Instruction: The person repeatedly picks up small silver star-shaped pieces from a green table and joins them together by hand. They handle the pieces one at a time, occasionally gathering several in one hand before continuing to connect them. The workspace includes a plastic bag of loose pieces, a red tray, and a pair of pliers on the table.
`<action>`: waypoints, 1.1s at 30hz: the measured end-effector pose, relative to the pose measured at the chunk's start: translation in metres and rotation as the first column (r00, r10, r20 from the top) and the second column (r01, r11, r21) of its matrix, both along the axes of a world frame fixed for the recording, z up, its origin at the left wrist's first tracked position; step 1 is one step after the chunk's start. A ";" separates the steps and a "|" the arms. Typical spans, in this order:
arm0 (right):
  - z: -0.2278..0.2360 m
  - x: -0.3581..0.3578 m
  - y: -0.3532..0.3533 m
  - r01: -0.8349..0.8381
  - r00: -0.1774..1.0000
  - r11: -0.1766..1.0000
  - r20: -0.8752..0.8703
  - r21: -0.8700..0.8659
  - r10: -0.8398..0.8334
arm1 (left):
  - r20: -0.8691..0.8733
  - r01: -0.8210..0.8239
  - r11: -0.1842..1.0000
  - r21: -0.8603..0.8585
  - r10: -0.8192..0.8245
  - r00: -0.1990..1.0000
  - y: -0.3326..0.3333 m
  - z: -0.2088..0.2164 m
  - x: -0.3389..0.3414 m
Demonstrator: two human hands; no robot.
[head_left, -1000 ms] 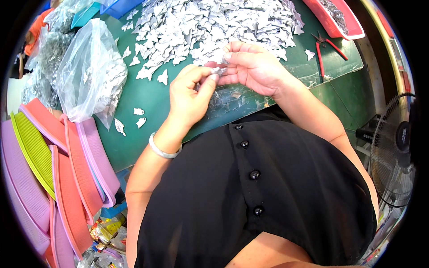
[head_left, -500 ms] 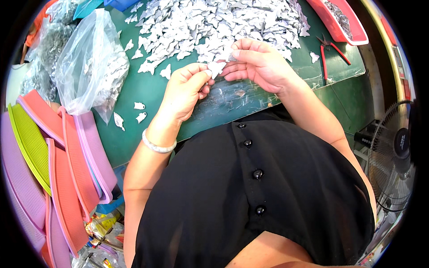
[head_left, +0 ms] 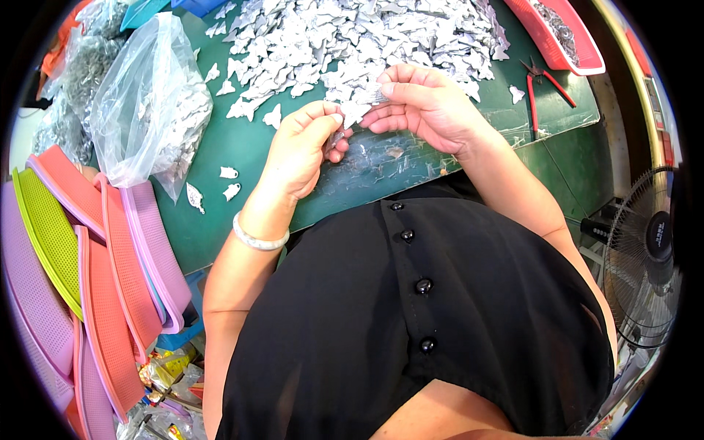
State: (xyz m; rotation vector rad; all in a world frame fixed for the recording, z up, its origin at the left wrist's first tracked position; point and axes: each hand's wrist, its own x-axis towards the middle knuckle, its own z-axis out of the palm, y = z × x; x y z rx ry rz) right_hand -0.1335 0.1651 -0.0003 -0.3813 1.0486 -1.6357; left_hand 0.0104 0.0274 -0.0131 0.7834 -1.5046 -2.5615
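My left hand is closed in a pinch above the table's near edge, with grey metal showing between its thumb and curled fingers. Beside its fingertips is a flat, silvery, winged-looking metal piece, in the gap between my hands; which fingers bear it, I cannot tell. Thumb and forefinger of my right hand pinch a small grey ridged piece, its other fingers loosely curled. A large heap of silvery metal pieces spreads just beyond both hands. A few single pieces lie left of my left wrist.
On the green table, a clear plastic bag of pieces stands at left. Red-handled pliers and a pink basket lie at right. Stacked coloured baskets crowd the lower left; a fan stands at right.
My left hand has shifted slightly left, its thumb drawing away from the silvery piece. The right hand stays nearly still with its pinch unchanged.
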 end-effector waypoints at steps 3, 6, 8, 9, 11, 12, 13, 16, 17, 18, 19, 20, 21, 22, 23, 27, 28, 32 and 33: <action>-0.001 0.000 0.000 0.005 1.000 1.000 0.019 -0.007 -0.004 | 0.007 -0.013 0.999 0.044 0.013 1.000 0.002 0.003 -0.001; -0.003 -0.001 0.000 -0.013 0.999 1.000 0.032 -0.016 0.013 | -0.009 -0.012 0.997 0.082 0.013 1.000 0.001 0.004 -0.001; -0.001 -0.001 0.000 -0.014 0.998 1.000 0.060 -0.017 0.015 | -0.024 -0.017 0.995 0.103 0.020 1.000 0.001 0.003 -0.001; -0.001 -0.001 0.000 -0.009 0.998 1.000 0.063 -0.020 0.010 | -0.028 -0.025 0.994 0.110 0.028 0.999 0.001 0.001 -0.001; -0.001 -0.001 0.000 0.001 0.998 1.000 0.070 -0.025 0.001 | -0.020 -0.033 0.992 0.123 0.036 0.999 0.002 0.000 -0.001; -0.002 -0.001 0.000 0.000 0.998 1.000 0.067 -0.026 0.002 | -0.009 -0.034 0.991 0.128 0.036 0.999 0.002 0.000 -0.001; -0.003 -0.001 0.000 -0.001 0.998 1.000 0.064 -0.026 0.002 | 0.003 -0.036 0.990 0.133 0.036 0.999 0.002 0.000 -0.001; 0.000 0.001 0.000 -0.007 0.998 1.000 0.055 -0.012 0.007 | -0.005 -0.032 0.986 0.166 0.033 0.999 0.004 0.002 -0.002; 0.001 0.002 0.000 -0.009 0.999 1.000 0.051 -0.005 0.009 | -0.003 -0.031 0.985 0.168 0.032 0.999 0.005 0.002 -0.003; 0.001 0.003 0.000 -0.008 0.999 1.000 0.034 -0.008 0.008 | 0.000 -0.030 0.985 0.171 0.030 1.000 0.006 0.003 -0.004; -0.001 0.004 0.000 -0.007 1.000 1.000 0.016 -0.012 0.007 | 0.002 -0.028 0.984 0.173 0.028 1.000 0.008 0.004 -0.005; -0.001 0.005 0.000 -0.006 1.000 1.000 -0.003 -0.017 0.006 | -0.013 -0.026 0.973 0.229 0.030 0.999 0.008 0.003 -0.006; 0.001 0.007 0.000 -0.032 0.986 0.999 -0.165 0.031 0.037 | -0.028 -0.022 0.959 0.284 0.031 0.999 0.009 0.002 -0.007; 0.005 0.012 0.000 -0.049 0.944 0.995 -0.321 0.082 0.073 | -0.043 -0.016 0.941 0.338 0.033 0.999 0.010 0.001 -0.007; 0.009 0.016 0.001 -0.054 0.877 0.989 -0.467 0.137 0.112 | -0.038 0.002 0.939 0.344 0.012 0.999 0.011 0.002 -0.009; 0.023 0.031 0.005 -0.181 0.460 0.979 -0.872 0.093 0.168 | -0.041 -0.052 0.890 0.453 0.079 0.996 0.016 0.005 -0.010; 0.026 0.031 0.006 -0.215 0.374 0.976 -0.920 0.035 0.115 | -0.043 -0.060 0.878 0.474 0.092 0.995 0.017 0.005 -0.009; 0.019 0.017 0.012 -0.177 0.395 0.974 -0.917 -0.138 -0.058 | -0.122 -0.007 0.875 0.484 0.075 0.990 0.011 0.009 0.001; 0.022 0.011 0.015 -0.084 0.417 0.986 -0.904 -0.141 -0.093 | -0.155 0.046 0.898 0.437 0.025 0.988 0.000 0.012 0.005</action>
